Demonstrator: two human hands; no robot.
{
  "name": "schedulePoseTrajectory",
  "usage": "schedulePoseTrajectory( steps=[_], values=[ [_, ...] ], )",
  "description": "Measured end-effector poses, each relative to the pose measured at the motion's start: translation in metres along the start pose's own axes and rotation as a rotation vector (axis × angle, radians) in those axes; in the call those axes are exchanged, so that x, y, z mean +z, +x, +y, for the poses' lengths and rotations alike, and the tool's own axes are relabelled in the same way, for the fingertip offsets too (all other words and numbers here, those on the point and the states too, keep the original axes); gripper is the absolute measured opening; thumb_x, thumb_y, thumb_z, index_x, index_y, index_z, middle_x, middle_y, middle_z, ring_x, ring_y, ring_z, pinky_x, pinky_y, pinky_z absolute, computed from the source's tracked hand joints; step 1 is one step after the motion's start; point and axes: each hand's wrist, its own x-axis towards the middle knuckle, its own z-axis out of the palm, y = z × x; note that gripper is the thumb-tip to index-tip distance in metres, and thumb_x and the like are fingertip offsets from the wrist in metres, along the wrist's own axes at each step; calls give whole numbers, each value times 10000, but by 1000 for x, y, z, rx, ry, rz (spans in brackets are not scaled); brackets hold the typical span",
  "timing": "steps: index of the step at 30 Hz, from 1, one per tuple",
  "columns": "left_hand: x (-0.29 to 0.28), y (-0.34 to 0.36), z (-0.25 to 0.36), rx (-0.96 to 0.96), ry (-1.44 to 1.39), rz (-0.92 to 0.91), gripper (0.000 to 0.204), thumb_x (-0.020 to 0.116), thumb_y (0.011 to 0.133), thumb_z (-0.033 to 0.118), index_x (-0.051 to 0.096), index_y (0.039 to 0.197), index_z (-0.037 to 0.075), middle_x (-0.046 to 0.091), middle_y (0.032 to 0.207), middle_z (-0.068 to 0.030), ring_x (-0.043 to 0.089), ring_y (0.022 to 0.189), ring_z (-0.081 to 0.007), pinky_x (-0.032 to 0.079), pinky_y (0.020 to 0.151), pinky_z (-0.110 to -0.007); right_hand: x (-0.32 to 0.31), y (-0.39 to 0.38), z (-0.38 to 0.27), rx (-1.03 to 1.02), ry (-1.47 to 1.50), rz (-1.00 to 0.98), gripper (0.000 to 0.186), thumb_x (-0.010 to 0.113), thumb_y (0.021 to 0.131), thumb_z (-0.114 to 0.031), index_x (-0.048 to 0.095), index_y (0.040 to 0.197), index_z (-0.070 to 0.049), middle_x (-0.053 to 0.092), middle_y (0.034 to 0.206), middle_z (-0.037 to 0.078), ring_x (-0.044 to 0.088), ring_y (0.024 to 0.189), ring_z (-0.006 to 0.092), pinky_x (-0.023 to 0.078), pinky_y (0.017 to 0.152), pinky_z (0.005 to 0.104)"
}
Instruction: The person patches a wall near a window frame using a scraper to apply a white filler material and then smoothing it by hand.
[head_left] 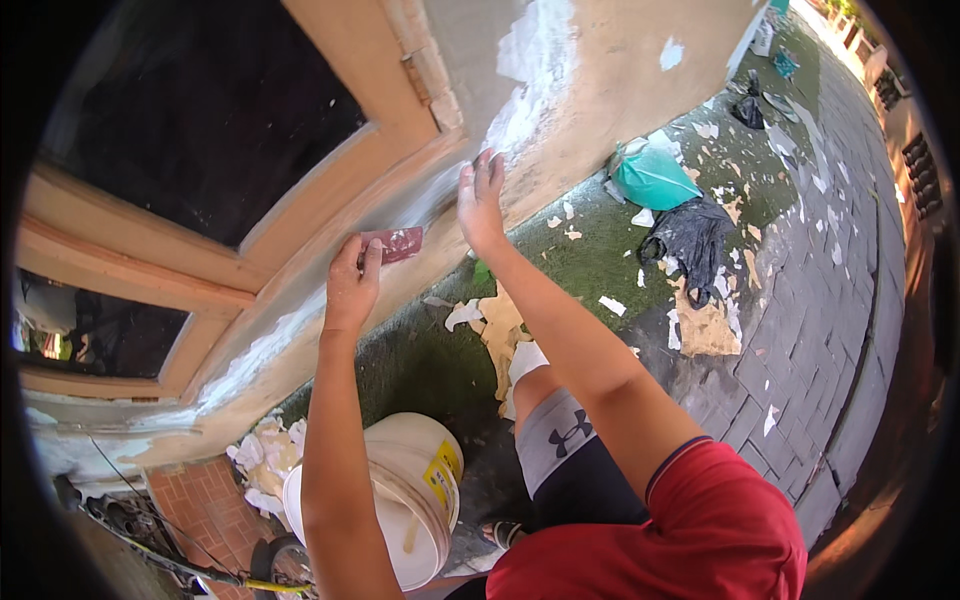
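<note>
My left hand (pixel 354 285) pinches a small dark-red piece of sandpaper (pixel 400 244) between thumb and fingers, close to the wall beside the wooden window frame (pixel 300 215). White dust marks the sandpaper's face. Farther along, my right hand (pixel 482 205) holds nothing; its fingers stretch up at the wall near a white patch of filler (pixel 535 70). Whether its fingertips press on the surface, I cannot tell. A pale filler strip (pixel 255 358) runs along the wall under the window.
Below my left forearm stands a white bucket (pixel 425 450). Paint flakes litter the mossy ground, with a green bag (pixel 648 175) and a black plastic bag (pixel 690 240) at the wall's foot. Grey paving (pixel 815 330) lies right. A bicycle (pixel 150 550) is at lower left.
</note>
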Motion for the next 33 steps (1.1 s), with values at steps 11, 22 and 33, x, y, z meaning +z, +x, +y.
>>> schedulePoseTrajectory(
  steps=[11, 22, 33],
  values=[
    [28, 48, 82, -101, -24, -153, 335, 603, 956, 333, 608, 1028, 6, 631, 845, -170, 607, 790, -311, 488, 761, -384, -62, -60, -62, 366, 837, -319, 386, 531, 1024, -301, 548, 1257, 7, 655, 1121, 60, 614, 966, 122, 491, 886, 280],
    [-68, 174, 255, 1047, 1016, 321, 580, 649, 878, 212, 460, 1404, 58, 367, 1518, -158, 277, 1445, -338, 226, 1166, -505, -80, -7, -61, -41, 125, 220, 405, 470, 993, -58, 455, 1390, 24, 559, 1307, 207, 554, 1178, 299, 448, 984, 346],
    [-67, 232, 265, 1204, 1080, 418, 958, 660, 835, 488, 169, 1569, 115, 108, 1633, -154, 59, 1513, -322, 59, 1189, -556, -14, 37, -56, -175, -26, 330, 629, 439, 894, 61, 295, 1503, -4, 294, 1555, 201, 252, 1452, 365, 249, 1196, 409]
  ],
)
